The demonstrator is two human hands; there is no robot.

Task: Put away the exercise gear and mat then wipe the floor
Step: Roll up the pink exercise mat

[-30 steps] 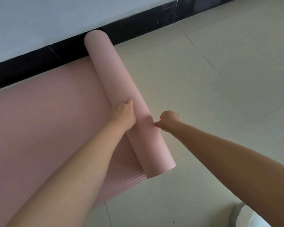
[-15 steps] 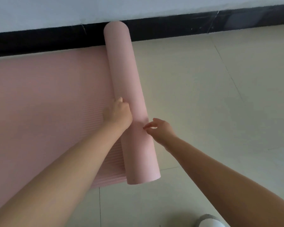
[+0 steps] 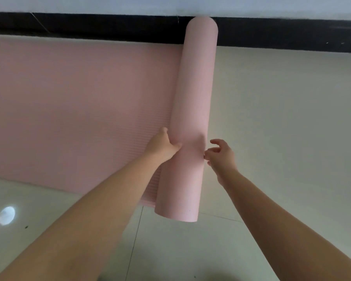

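From the head view, I am midway through rolling up the pink mat (image 3: 73,110); the rolled part (image 3: 193,122) lies across the tiled floor (image 3: 282,128), its far end against the black skirting (image 3: 89,25) at the foot of the wall, its near end open toward me; the unrolled stretch is flat on the floor to my left, so a good deal is left to roll. My left hand (image 3: 162,146) is on the left flank of the roll, where it meets the flat sheet; its fingers are curled onto the foam, thumb up and apart from them, pressing rather than wrapping it. My right hand (image 3: 221,154) is at the right flank, fingers (image 3: 216,141) loosely curled and spread, holding nothing; whether a fingertip touches the foam I cannot tell. By my reckoning the next move calls for both hands on the roll, pushing it leftward evenly, so the ends stay flush and the coil tight; the floor wiping comes later.
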